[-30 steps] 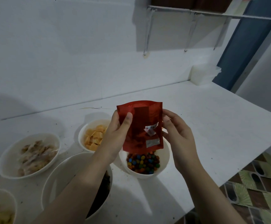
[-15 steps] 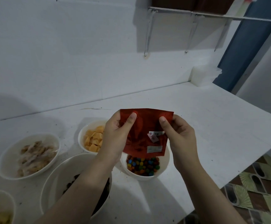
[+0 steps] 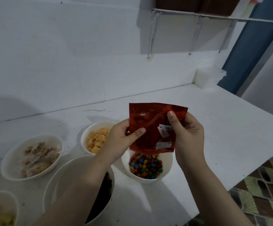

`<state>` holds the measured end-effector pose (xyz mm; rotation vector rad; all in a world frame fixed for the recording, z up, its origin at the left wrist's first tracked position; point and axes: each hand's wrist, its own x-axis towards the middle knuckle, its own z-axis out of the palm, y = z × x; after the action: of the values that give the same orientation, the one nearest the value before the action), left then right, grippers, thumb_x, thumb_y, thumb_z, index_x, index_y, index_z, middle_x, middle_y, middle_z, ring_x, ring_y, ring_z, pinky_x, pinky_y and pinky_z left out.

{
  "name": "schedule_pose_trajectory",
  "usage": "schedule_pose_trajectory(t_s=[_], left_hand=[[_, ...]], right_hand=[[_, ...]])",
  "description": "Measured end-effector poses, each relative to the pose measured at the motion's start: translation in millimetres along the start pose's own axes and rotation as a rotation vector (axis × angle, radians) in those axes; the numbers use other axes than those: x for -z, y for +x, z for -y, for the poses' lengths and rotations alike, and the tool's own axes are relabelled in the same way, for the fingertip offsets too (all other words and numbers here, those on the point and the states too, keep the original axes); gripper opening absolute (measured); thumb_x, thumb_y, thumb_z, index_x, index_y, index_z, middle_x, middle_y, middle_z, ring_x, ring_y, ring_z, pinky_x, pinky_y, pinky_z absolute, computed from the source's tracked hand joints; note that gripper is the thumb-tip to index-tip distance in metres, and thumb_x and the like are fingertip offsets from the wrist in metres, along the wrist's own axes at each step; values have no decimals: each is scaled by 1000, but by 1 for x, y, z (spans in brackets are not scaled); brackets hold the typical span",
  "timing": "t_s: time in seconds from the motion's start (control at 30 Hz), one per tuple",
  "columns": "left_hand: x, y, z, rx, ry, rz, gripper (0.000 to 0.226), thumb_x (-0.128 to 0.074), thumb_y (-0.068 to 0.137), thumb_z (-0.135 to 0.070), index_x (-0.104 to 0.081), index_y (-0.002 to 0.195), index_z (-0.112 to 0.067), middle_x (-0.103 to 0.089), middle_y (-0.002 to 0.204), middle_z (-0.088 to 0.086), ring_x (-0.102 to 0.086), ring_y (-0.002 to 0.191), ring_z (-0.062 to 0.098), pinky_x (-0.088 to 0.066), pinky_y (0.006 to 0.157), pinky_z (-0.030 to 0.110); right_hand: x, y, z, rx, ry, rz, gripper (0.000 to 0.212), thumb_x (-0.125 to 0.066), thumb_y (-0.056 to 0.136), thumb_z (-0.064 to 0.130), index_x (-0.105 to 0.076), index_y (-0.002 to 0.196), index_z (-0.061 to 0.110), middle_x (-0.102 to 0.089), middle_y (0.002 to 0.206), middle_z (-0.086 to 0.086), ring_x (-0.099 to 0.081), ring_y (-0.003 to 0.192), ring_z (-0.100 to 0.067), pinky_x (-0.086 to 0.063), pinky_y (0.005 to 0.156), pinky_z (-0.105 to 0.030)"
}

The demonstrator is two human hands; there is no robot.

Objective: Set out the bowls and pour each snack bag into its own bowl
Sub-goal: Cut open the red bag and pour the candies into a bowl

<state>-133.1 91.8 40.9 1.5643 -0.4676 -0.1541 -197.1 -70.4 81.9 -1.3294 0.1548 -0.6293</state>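
Taking the bowl of coloured candies [image 3: 146, 167] as my landmark and going from the left: far to its left stands a bowl of pale wrapped snacks [image 3: 32, 157]. Nearer, just behind-left of it, is a bowl of orange pieces [image 3: 95, 139], and in front-left a large bowl with something dark [image 3: 78, 186]. All of them stand on the white worktop [image 3: 214, 136].

My left hand [image 3: 126, 139] pinches the lower left edge of the red snack bag [image 3: 153, 126] between thumb and curled fingers. My right hand [image 3: 187, 132] grips its right side, thumb pressed flat on the front. The bag hangs directly above the candy bowl, mouth down, and looks flat and slack.

Compared with one second ago, the bag was narrow and upright; now it is spread wider and tilted, and my left thumb has slid lower. I see no candy falling, so I judge this bag empty and this pour finished.
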Motion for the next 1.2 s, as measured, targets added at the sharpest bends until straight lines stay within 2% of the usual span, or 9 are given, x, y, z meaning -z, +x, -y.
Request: schedule_pose_trajectory(t_s=[0.27, 0.4, 0.57, 0.63, 0.7, 0.87, 0.97, 1.1, 1.2], left_hand=[[10, 1, 3, 16, 62, 68, 32, -70, 81, -34, -64, 113, -32, -73, 110, -14, -67, 106, 7, -55, 87, 25], [10, 5, -12, -6, -217, -64, 27, -66, 79, -30, -68, 104, -20, -76, 100, -6, -71, 97, 11, -55, 80, 24], [12, 15, -15, 22, -416, -178, 24, -67, 81, -25, -68, 100, -10, -74, 102, 9, -70, 99, 23, -55, 84, 37], [12, 16, -13, 31, -502, -190, 21, -65, 84, -22, -68, 102, -10, -73, 103, 9, -69, 101, 23, -54, 87, 39], [11, 15, -11, 37, -509, -201, 20, -64, 85, -21, -69, 102, -11, -73, 103, 8, -68, 102, 22, -52, 89, 39], [13, 13, -17, 77, -603, -288, 40, -62, 88, -22, -61, 121, -1, -69, 115, 14, -65, 112, 27, -55, 91, 41], [11, 12, -19, 132, -674, -338, 38, -60, 93, -22, -59, 126, -4, -67, 122, 15, -64, 115, 29, -53, 94, 46], [8, 12, -22, 223, -852, -355, 32, -56, 98, -22, -58, 128, -11, -70, 119, 12, -67, 111, 29, -50, 97, 52], [-1, 16, -21, 252, -946, -358, 39, -58, 96, -23, -53, 134, -12, -69, 121, 15, -68, 109, 31, -47, 99, 57]], right_hand=[[-2, 6, 3, -19, -13, 50, 14, -66, 90, 19, -73, 93, 7, -77, 88, -6, -74, 83, -20, -58, 68, -28], [-2, 5, -1, 20, -163, 151, 11, -66, 91, 19, -75, 93, 12, -78, 89, -3, -74, 87, -20, -60, 74, -32], [1, 1, -17, -108, -329, 361, 14, -68, 90, 31, -71, 104, 27, -76, 99, 7, -73, 92, -8, -59, 78, -28], [6, 0, -29, -182, -545, 443, 12, -70, 88, 38, -72, 97, 29, -77, 93, 8, -72, 87, -7, -60, 85, -35], [9, 0, -36, -174, -622, 412, 5, -70, 87, 40, -70, 88, 36, -76, 85, 13, -72, 83, -4, -60, 84, -32], [14, 5, -32, -230, -504, 477, 10, -74, 85, 35, -70, 94, 38, -76, 89, 20, -71, 84, 1, -52, 73, -15], [13, 3, -32, -265, -333, 373, 19, -77, 82, 27, -71, 101, 30, -78, 93, 10, -74, 88, -9, -58, 75, -23], [18, -4, -33, -522, 97, 234, 30, -70, 86, 18, -69, 115, 14, -76, 107, -7, -70, 104, -27, -53, 94, -40], [27, -8, -28, -553, 160, 211, 29, -65, 90, 17, -66, 119, 12, -74, 111, -10, -68, 110, -31, -51, 99, -44]])
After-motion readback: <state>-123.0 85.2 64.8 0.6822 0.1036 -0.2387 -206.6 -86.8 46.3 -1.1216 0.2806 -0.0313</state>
